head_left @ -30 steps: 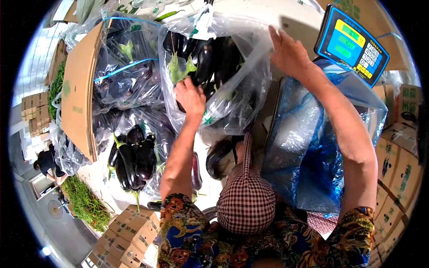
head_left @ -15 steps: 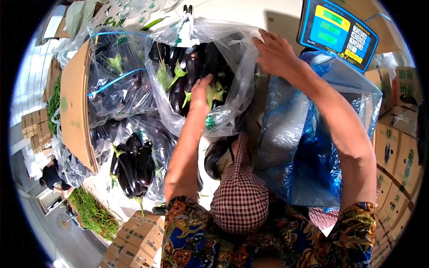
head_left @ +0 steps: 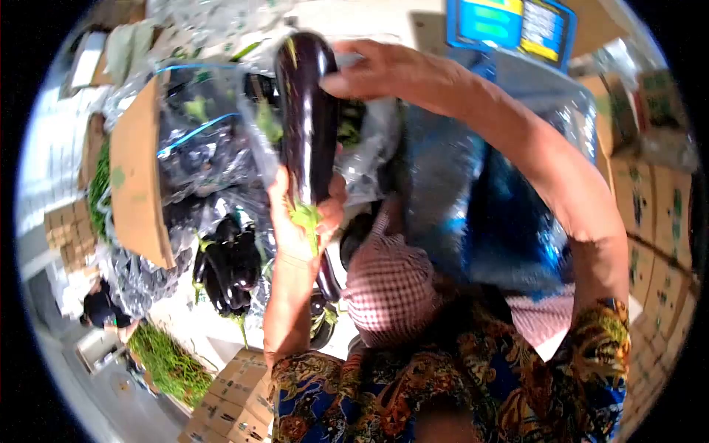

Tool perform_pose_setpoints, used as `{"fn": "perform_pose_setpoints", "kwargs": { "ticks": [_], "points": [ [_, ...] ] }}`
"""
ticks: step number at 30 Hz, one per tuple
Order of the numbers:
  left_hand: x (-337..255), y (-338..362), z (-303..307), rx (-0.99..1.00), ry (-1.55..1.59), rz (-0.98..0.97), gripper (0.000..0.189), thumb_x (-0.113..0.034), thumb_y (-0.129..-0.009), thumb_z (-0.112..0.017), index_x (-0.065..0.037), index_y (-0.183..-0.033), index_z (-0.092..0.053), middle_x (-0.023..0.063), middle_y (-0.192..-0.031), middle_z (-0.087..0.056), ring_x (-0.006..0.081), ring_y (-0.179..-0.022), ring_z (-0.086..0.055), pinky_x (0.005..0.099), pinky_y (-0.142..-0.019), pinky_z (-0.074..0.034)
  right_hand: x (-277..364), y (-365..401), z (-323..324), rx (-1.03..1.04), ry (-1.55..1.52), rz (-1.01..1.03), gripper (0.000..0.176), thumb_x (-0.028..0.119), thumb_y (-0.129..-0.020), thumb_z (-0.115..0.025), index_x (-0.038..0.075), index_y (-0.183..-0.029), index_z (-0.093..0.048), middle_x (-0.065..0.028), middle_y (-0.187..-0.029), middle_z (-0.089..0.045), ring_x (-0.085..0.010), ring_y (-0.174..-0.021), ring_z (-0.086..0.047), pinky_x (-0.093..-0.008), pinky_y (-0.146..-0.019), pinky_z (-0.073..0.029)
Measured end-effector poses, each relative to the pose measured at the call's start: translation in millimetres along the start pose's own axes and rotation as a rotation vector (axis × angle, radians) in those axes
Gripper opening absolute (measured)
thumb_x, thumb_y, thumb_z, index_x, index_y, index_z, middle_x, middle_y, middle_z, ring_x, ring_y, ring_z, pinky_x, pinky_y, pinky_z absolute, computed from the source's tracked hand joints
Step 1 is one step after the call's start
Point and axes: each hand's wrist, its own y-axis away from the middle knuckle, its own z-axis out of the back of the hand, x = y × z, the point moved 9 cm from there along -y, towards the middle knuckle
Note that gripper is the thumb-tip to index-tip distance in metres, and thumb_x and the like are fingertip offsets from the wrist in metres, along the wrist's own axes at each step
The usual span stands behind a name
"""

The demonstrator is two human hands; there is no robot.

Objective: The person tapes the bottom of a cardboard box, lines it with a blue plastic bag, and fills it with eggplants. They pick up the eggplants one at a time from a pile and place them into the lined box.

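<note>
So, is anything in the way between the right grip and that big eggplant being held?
Nothing visible. The left grip holds the eggplant near its stem, and the right grip is right at its upper side; blur hides whether they touch. The clear bag shows behind, not between.

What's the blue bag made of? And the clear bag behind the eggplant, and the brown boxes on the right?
Blue bag: looks like thin, glossy plastic, since it's crinkled and glints. Clear bag: probably thin, shiny plastic too; it's see-through. Boxes: likely dull cardboard, being brown, flat-sided and printed.
</note>
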Motion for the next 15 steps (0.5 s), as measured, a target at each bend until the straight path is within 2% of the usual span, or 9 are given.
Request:
{"fn": "perform_pose_setpoints", "kwargs": {
  "ticks": [2, 3, 4, 6, 7, 8, 10, 13, 15],
  "points": [
    [11.4, -10.2, -21.3, -0.045, -0.247, 0.016, 0.075, -0.055, -0.086, -0.053, 0.005, -0.130, -0.041, 0.0128, -0.080, -0.052, 0.0125, -0.051, -0.045, 0.0223, -0.038, -0.037, 27.5, 13.8, -1.4, -0.019, -0.372, 0.061, 0.050, 0.037, -0.086, -0.067, 0.009, -0.125, -0.053, -0.0032, -0.106, -0.063, -0.0131, -0.095, -0.061, -0.0306, -0.085, -0.050],
    [12.4, -16.4, -28.5, -0.115, -0.355, 0.003, 0.074, -0.056, -0.086, -0.051, 0.004, -0.128, -0.044, 0.0119, -0.079, -0.054, 0.0127, -0.049, -0.046, 0.0220, -0.037, -0.036, 37.9, 31.8, 18.4, -0.100, -0.358, 0.054, 0.053, 0.035, -0.080, -0.072, 0.009, -0.123, -0.056, -0.0054, -0.105, -0.064, -0.0148, -0.093, -0.062, -0.0303, -0.085, -0.050],
    [13.2, -21.5, -40.4, -0.091, -0.426, -0.011, 0.068, -0.052, -0.087, -0.050, 0.003, -0.126, -0.045, 0.0107, -0.079, -0.057, 0.0127, -0.047, -0.046, 0.0222, -0.035, -0.036, 41.4, 51.0, 37.0, -0.140, -0.461, -0.044, 0.047, 0.033, -0.083, -0.069, 0.005, -0.117, -0.056, -0.0076, -0.101, -0.064, -0.0193, -0.085, -0.063, -0.0294, -0.076, -0.052],
    [13.0, -30.0, -57.6, -0.025, -0.736, -0.009, 0.069, -0.050, -0.080, -0.061, 0.002, -0.123, -0.047, 0.0108, -0.083, -0.062, 0.0139, -0.054, -0.054, 0.0225, -0.039, -0.042, 44.1, 78.5, 74.0, -0.203, -0.538, -0.026, 0.054, 0.038, -0.081, -0.069, 0.001, -0.118, -0.053, -0.0117, -0.106, -0.063, -0.0249, -0.086, -0.063, -0.0319, -0.074, -0.054],
    [9.0, -31.6, -69.2, -0.073, -0.922, -0.064, 0.070, -0.049, -0.076, -0.065, 0.002, -0.122, -0.048, 0.0111, -0.085, -0.063, 0.0144, -0.058, -0.058, 0.0227, -0.040, -0.044, 53.5, 87.9, 89.1, -0.229, -0.510, 0.080, 0.067, 0.044, -0.077, -0.072, 0.002, -0.124, -0.050, -0.0136, -0.114, -0.060, -0.0260, -0.094, -0.062, -0.0353, -0.080, -0.053],
    [15.1, -36.0, -95.6, 0.089, -0.965, -0.073, 0.056, -0.030, -0.073, -0.069, 0.004, -0.115, -0.056, 0.0090, -0.081, -0.063, 0.0112, -0.062, -0.058, 0.0185, -0.053, -0.046, 60.0, 119.5, 98.7, -0.246, -0.274, 0.047, 0.076, 0.048, -0.074, -0.073, 0.003, -0.129, -0.047, -0.0146, -0.121, -0.056, -0.0282, -0.105, -0.056, -0.0416, -0.089, -0.048],
    [23.4, -46.0, -114.5, 0.241, -1.333, -0.033, 0.050, -0.030, -0.075, -0.068, 0.000, -0.114, -0.060, 0.0041, -0.081, -0.062, 0.0082, -0.067, -0.056, 0.0213, -0.060, -0.045, 82.1, 161.2, 111.4, -0.008, -0.335, -0.307, 0.084, 0.050, -0.075, -0.072, 0.006, -0.138, -0.040, -0.0164, -0.129, -0.050, -0.0325, -0.122, -0.046, -0.0505, -0.101, -0.039],
    [56.8, -66.5, -130.7, 0.547, -1.617, 0.110, 0.044, -0.032, -0.080, -0.067, -0.003, -0.114, -0.062, 0.0016, -0.083, -0.062, 0.0087, -0.071, -0.054, 0.0232, -0.064, -0.045, 92.5, 187.6, 60.3, -0.054, 0.855, 0.041, 0.079, 0.024, -0.058, -0.081, 0.003, -0.128, -0.051, -0.0131, -0.107, -0.064, -0.0269, -0.095, -0.063, -0.0363, -0.088, -0.049],
    [82.3, -77.9, -136.9, 0.708, -1.631, 0.216, 0.046, -0.036, -0.083, -0.064, -0.003, -0.116, -0.060, 0.0010, -0.086, -0.062, 0.0100, -0.077, -0.054, 0.0253, -0.071, -0.045, 69.0, 196.8, 21.7, -0.024, 1.042, 0.051, 0.077, 0.024, -0.062, -0.080, -0.001, -0.127, -0.047, -0.0213, -0.105, -0.062, -0.0356, -0.096, -0.062, -0.0407, -0.083, -0.051]
  ]
}}
